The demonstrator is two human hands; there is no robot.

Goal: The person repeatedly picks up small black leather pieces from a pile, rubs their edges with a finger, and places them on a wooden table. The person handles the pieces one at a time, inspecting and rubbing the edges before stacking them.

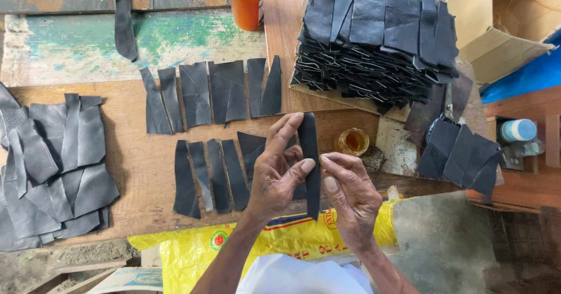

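Both hands pinch one narrow black leather strip (310, 159): left hand (279, 174), right hand (349, 192). Just beyond the fingers sit rows of black leather strips (213, 130) and a small amber glue jar (352, 141).

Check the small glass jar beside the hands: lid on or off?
Off. The small glass jar shows an open round mouth with amber liquid visible inside; no lid on it.

A worn wooden workbench (140, 171) with green-painted planks (76, 45) at eleven o'clock, a cardboard box (497, 42) at two, grey floor (444, 241) at five.
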